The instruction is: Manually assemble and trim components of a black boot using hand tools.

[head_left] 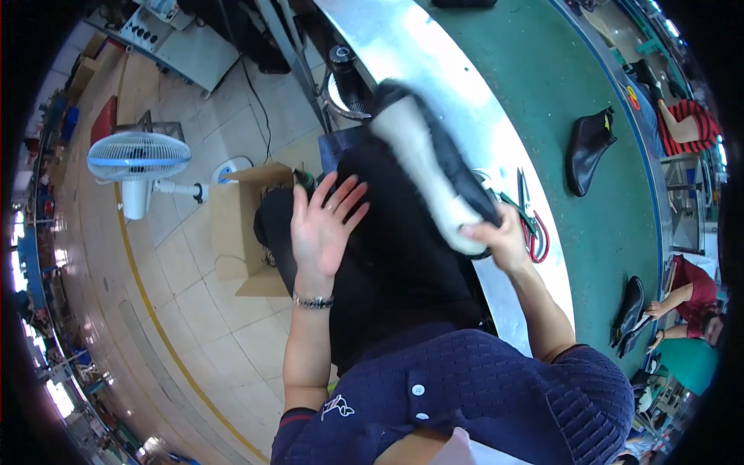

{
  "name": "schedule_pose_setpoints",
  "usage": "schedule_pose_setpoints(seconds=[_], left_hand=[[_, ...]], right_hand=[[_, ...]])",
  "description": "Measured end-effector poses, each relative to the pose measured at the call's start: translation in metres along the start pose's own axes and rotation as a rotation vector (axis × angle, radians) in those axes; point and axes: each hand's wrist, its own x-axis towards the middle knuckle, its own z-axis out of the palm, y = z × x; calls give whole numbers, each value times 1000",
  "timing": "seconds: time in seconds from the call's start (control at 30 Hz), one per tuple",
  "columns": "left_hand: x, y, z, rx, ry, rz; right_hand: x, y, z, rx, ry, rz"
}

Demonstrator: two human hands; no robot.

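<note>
My right hand (500,242) grips the near end of a black shoe (430,159), held sole-up so its pale sole faces me; the shoe is blurred. It hovers over my lap and the metal edge of the workbench (418,54). My left hand (325,221) is raised with its palm up and fingers spread, holding nothing, just left of the shoe. A bracelet sits on that wrist. Under both hands lies my black-clad lap (387,271).
A green conveyor belt (542,93) carries a black ankle boot (587,147) and another black shoe (628,306). Red-handled scissors (533,225) lie on the bench edge. An open cardboard box (244,225) and a white fan (139,159) stand on the tiled floor at left. Other people work at right.
</note>
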Motion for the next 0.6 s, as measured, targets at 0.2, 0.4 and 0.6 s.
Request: schedule_pose_setpoints(seconds=[0.2, 0.4, 0.6], left_hand=[[-4, 21, -35, 327, 90, 226], [3, 20, -68, 741, 402, 662], [17, 29, -67, 628, 420, 567]], right_hand=[[57, 1, -119, -30, 679, -50], [117, 10, -178, -983, 785, -235], [247, -40, -133, -685, 507, -463]])
